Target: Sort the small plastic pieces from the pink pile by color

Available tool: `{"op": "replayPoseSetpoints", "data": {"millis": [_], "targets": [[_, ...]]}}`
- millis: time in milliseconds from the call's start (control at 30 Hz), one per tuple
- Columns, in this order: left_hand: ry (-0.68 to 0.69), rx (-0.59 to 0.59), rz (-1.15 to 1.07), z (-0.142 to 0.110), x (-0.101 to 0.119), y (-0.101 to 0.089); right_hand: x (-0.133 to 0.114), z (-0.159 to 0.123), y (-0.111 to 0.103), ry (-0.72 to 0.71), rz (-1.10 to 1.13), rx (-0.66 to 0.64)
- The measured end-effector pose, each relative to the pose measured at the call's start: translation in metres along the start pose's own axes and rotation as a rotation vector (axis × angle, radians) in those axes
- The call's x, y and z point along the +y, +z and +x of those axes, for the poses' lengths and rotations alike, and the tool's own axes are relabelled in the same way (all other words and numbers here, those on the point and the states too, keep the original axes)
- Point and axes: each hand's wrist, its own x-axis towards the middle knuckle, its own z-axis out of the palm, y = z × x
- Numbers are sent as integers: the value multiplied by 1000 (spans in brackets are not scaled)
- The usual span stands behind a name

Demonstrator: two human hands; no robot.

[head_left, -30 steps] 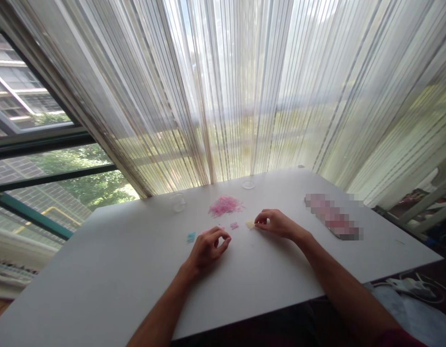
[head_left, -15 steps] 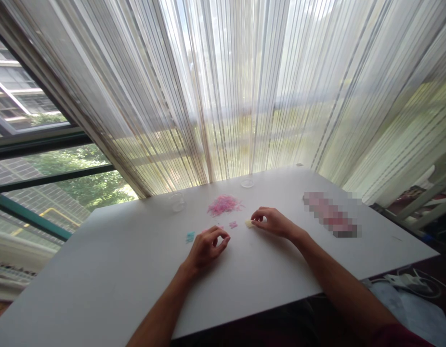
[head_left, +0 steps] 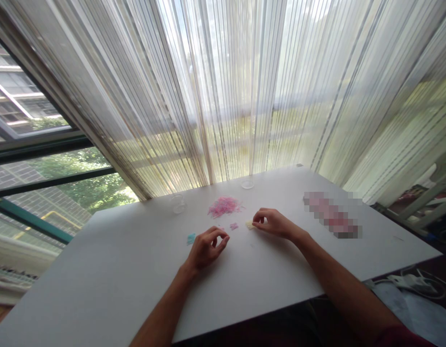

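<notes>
On the white table point(head_left: 136, 270), my left hand point(head_left: 207, 248) is curled, its thumb and index fingertips together; anything between them is too small to make out. Small turquoise pieces point(head_left: 190, 238) lie beside its knuckles, and a little pink bunch point(head_left: 233, 225) lies just past its fingertips. My right hand point(head_left: 274, 223) has its fingers bent in a pinch at the edge of a small pale yellow bunch point(head_left: 249, 224). Whether a piece sits in that pinch is hidden. Behind both hands is a larger loose heap of thin pink and lilac pieces point(head_left: 225, 206).
Toward the back edge stand a clear round container point(head_left: 178, 204) and a clear shallow dish or lid point(head_left: 247, 184). A pixelated pinkish object point(head_left: 329, 214) lies at the right. Sheer striped curtains point(head_left: 241, 96) hang behind the table. Cables point(head_left: 421, 284) are at the lower right.
Both hands keep nearly the same place and pose. The whole view has shifted very slightly; the bunches and the heap look unchanged.
</notes>
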Motion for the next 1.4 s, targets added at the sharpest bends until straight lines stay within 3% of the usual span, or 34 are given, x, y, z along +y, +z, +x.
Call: {"op": "replayPoseSetpoints", "data": {"millis": [133, 267, 333, 400, 467, 700, 933, 1200, 1400], "targets": [[-7, 4, 52, 23, -5, -15, 4, 2, -2, -7, -8, 77], [-39, -70, 207, 70, -28, -36, 13, 4, 1, 15, -1, 91], [-140, -158, 321, 93, -44, -43, 17, 5, 4, 31, 0, 90], [-237, -337, 438, 110, -59, -46, 20, 6, 5, 43, -6, 98], [-252, -409, 458, 119, -68, -46, 21, 6, 5, 49, -11, 106], [-252, -426, 468, 120, -68, -41, 22, 5, 3, 49, -9, 101], [-246, -374, 458, 117, -73, -48, 16, 5, 2, 73, 4, 97], [-216, -291, 229, 116, -85, -53, 16, 5, 3, 72, 9, 96], [-235, -280, 184, 116, -83, -50, 16, 5, 2, 80, 20, 89]]}}
